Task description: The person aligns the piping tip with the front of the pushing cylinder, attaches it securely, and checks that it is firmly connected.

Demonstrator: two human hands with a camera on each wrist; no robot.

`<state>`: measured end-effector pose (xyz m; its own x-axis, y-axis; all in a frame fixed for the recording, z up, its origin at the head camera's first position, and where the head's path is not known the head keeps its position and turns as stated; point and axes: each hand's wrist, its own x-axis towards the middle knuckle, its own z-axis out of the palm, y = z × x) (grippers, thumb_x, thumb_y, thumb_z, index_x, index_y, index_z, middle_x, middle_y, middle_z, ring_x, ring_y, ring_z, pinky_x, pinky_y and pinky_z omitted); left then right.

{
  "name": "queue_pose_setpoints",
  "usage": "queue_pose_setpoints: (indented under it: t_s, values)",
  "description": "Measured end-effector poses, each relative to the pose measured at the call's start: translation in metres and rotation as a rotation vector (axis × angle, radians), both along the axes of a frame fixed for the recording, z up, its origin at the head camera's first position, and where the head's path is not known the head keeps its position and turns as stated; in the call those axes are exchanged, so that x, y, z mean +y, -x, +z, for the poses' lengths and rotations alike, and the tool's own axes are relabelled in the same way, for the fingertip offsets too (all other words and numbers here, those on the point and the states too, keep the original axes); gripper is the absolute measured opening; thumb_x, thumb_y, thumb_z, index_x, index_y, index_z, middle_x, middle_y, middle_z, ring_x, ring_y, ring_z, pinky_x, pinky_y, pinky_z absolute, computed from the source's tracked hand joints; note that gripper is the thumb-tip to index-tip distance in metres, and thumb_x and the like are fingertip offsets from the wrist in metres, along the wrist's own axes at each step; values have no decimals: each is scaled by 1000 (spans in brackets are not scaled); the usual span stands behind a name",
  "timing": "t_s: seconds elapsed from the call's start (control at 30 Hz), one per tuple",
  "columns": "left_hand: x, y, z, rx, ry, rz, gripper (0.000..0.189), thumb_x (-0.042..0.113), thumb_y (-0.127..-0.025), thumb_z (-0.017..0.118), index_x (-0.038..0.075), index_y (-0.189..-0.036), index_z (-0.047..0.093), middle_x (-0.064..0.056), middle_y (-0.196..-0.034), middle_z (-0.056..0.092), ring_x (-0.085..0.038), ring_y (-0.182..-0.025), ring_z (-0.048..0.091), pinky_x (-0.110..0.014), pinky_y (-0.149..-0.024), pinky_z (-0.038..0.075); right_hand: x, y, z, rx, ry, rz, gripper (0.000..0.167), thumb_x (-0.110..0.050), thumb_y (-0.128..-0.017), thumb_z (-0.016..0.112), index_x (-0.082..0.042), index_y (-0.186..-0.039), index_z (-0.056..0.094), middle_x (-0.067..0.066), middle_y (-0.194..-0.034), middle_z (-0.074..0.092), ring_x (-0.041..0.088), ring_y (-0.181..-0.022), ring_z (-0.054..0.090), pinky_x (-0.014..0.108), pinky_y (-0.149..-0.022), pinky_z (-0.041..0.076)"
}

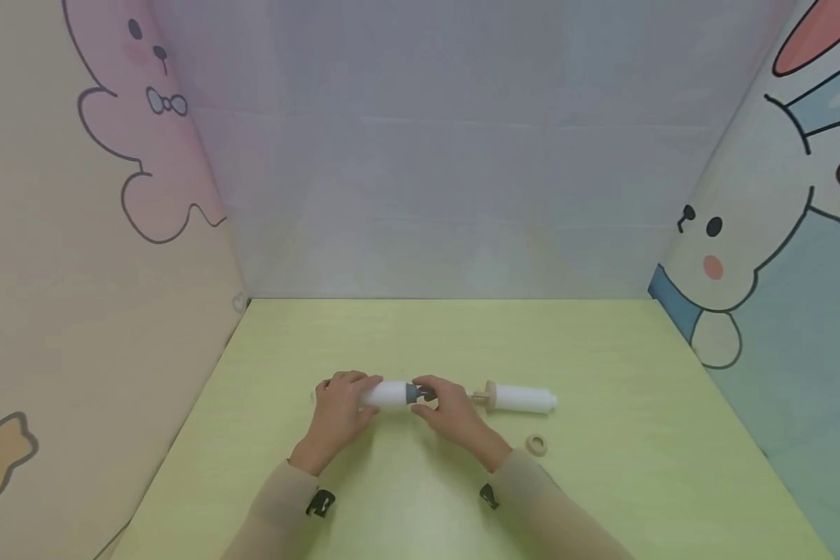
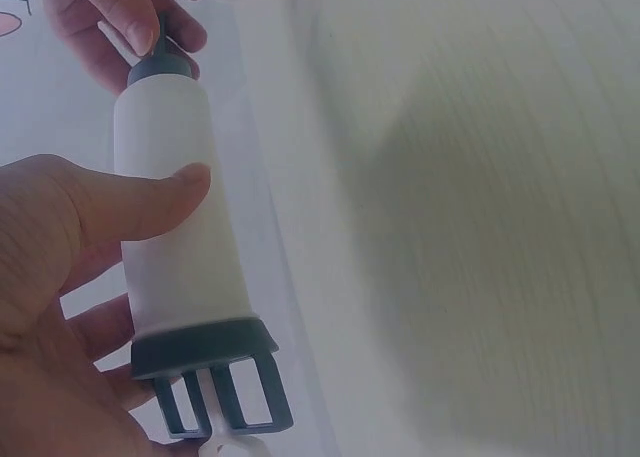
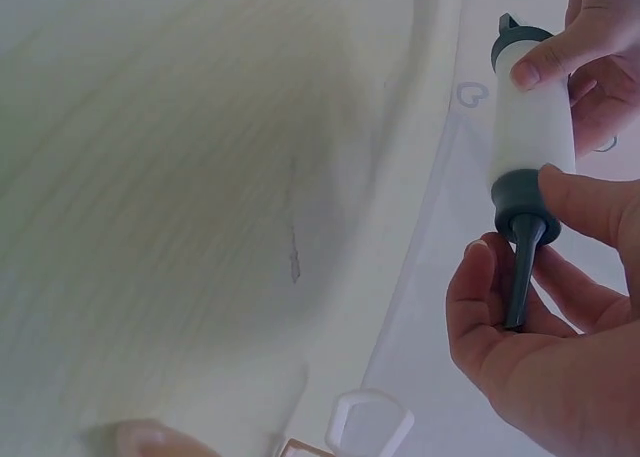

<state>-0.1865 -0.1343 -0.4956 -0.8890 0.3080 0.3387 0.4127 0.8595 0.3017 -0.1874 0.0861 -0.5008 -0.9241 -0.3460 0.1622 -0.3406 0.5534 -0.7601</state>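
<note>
A white-barrelled icing syringe [image 1: 392,393] lies crosswise between both hands, low over the table. My left hand [image 1: 337,408] grips the barrel, thumb across it in the left wrist view. Beyond that hand is the syringe's dark grey-green end with an open-framed handle [image 2: 215,352]. At the other end my right hand [image 1: 455,412] holds the dark grey-green cap, its thumb against the cap's side. Its fingers curl around the long tapered nozzle [image 3: 525,272] in the right wrist view.
Right of the hands lies a second white syringe [image 1: 523,398] with beige fittings. A small beige ring [image 1: 536,444] lies in front of it, near the right wrist. The pale yellow-green table [image 1: 420,334] meets a fabric wall [image 1: 420,194] behind, with printed walls at either side.
</note>
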Motion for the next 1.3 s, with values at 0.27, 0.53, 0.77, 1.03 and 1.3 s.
queue_pose_setpoints:
  t_s: [0.27,0.53,0.77,1.03,1.3]
  values:
    - [-5,2,-3,-15,34,13,45,20,-70,85,18,-113,70,-7,-108,65,-34,-102,56,-64,-84,36,-9,7,-10,-9,-4,-8,35,-11,-85,72,-3,-118,61,10,-105,67,22,-87,64,34,-76,51]
    - [-9,5,-6,-10,59,33,44,19,-69,85,18,-111,71,-7,-108,65,-34,-101,56,-63,-83,36,-17,10,-7,-18,-32,-13,31,-8,-85,72,-3,-114,62,11,-105,67,25,-90,64,38,-79,50]
    - [-7,9,-3,-31,45,31,43,18,-70,85,16,-110,71,-9,-107,65,-35,-100,55,-65,-82,35,-23,13,-5,-46,-66,-49,33,-10,-84,72,-2,-115,62,12,-102,66,27,-94,62,41,-80,49]
    - [-4,14,-1,-74,57,44,43,15,-70,84,15,-110,71,-10,-109,65,-36,-102,54,-65,-85,33,-24,16,-12,-66,-116,-36,42,-12,-83,73,-1,-120,58,13,-105,64,28,-97,60,41,-81,48]
    - [-1,19,0,-102,67,42,42,14,-70,84,15,-111,71,-11,-109,64,-38,-102,54,-67,-85,32,-23,19,-12,-38,-146,-30,42,-12,-83,73,2,-119,57,15,-108,63,30,-100,60,41,-84,48]
